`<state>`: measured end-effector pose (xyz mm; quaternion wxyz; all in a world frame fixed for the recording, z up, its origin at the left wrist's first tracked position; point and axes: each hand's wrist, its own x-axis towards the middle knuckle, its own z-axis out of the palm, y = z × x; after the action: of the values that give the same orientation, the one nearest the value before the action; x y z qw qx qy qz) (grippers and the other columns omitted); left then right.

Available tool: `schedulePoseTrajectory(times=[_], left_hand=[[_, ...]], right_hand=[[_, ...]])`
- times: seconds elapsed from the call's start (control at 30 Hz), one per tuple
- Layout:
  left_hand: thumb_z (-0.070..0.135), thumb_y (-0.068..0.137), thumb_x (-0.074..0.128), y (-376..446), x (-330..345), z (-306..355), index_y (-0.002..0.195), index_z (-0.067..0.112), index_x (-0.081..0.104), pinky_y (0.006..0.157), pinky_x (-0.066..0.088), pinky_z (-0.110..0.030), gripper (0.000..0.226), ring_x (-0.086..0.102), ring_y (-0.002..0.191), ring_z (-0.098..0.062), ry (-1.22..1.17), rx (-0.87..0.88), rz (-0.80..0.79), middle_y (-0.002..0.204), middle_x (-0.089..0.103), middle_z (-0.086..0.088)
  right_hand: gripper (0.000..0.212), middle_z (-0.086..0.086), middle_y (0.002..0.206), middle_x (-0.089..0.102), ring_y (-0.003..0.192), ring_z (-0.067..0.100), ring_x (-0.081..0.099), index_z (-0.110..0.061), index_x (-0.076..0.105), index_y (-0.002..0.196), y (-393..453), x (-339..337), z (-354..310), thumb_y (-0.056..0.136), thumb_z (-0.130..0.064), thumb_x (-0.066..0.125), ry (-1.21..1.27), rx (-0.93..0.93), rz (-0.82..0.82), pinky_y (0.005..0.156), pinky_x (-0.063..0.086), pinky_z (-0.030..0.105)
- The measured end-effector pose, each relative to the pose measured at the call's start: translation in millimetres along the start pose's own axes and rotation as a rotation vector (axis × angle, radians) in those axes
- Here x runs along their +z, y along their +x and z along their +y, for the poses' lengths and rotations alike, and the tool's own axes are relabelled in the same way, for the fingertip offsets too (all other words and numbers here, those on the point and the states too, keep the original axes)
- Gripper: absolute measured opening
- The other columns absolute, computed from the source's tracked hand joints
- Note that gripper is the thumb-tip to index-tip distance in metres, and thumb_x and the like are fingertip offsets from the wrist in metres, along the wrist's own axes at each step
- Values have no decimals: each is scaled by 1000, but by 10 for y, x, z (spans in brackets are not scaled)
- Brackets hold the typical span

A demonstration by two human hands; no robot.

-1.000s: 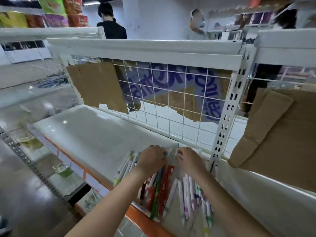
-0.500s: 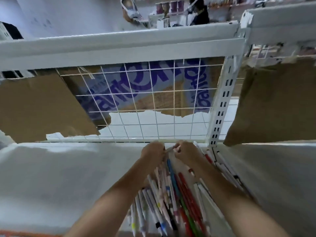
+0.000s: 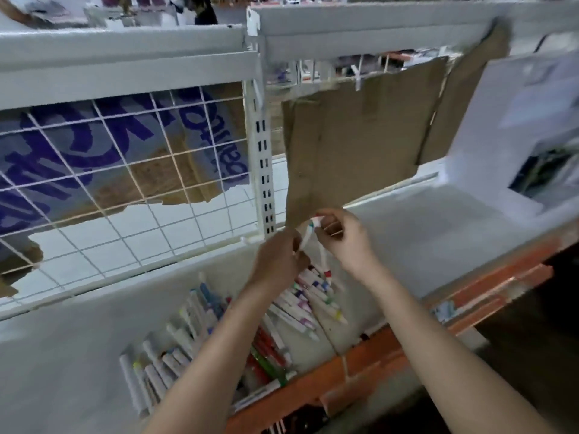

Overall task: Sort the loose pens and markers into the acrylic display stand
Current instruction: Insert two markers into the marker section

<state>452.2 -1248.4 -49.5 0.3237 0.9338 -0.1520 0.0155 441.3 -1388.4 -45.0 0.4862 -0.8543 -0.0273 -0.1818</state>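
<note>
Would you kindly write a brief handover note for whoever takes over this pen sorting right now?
Left hand: grips white markers lifted from the pile.
Right hand: pinches a white marker with a red band, raised above the shelf.
Pens and markers: most lie in loose rows on the shelf below the hands.
Done: a few picked up.
Left: the acrylic stand is not clearly in view; find it, then sort everything in.

- just one view, a wide-angle head cam looking forward and down at a white shelf (image 3: 423, 233)
- pretty close in, both forearms reach up from the bottom edge
- faces the wire grid back panel (image 3: 125, 183), everything tilted and blurry
</note>
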Motion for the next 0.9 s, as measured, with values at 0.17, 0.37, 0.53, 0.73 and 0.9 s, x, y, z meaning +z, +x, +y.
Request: schedulePoseTrajectory(times=[0.17, 0.37, 0.53, 0.73, 0.9], left_hand=[[19, 83, 63, -30, 404, 697, 98, 14, 50, 69, 46, -34, 20, 55, 84, -21, -59, 103, -83, 93, 59, -2], [15, 77, 65, -246, 1084, 1738, 90, 22, 43, 63, 37, -29, 27, 57, 84, -23, -97, 245, -80, 93, 63, -1], [13, 81, 63, -386, 1638, 2557, 91, 12, 53, 70, 44, -34, 13, 61, 83, -27, -188, 329, -88, 87, 65, -4], [13, 82, 61, -287, 2082, 3272, 96, 12, 58, 71, 44, -31, 14, 60, 86, -23, -272, 324, -146, 92, 66, -7], [10, 82, 62, 107, 2462, 3683, 97, 14, 59, 66, 42, -19, 16, 61, 84, -19, -317, 360, -173, 91, 65, -1]], right_hand=[[22, -22, 78, 56, 72, -9, 54, -31, 56, 102, -370, -964, 234, 88, -15, 62, -87, 28, 120, 61, 38, 1], [20, -15, 88, 58, 83, 2, 56, -27, 56, 107, -934, -2119, 723, 90, -16, 59, -94, 97, 203, 68, 43, 15], [21, -18, 85, 56, 77, -8, 54, -27, 53, 104, -1296, -3008, 1059, 90, -14, 60, -132, 115, 257, 64, 40, 3], [24, -14, 86, 59, 82, 3, 59, -30, 54, 107, -1310, -3804, 1401, 89, -16, 61, -136, 147, 338, 70, 44, 11], [27, -14, 87, 58, 79, -2, 57, -31, 52, 106, -1123, -4275, 1762, 89, -14, 62, -128, 150, 411, 65, 42, 6]])
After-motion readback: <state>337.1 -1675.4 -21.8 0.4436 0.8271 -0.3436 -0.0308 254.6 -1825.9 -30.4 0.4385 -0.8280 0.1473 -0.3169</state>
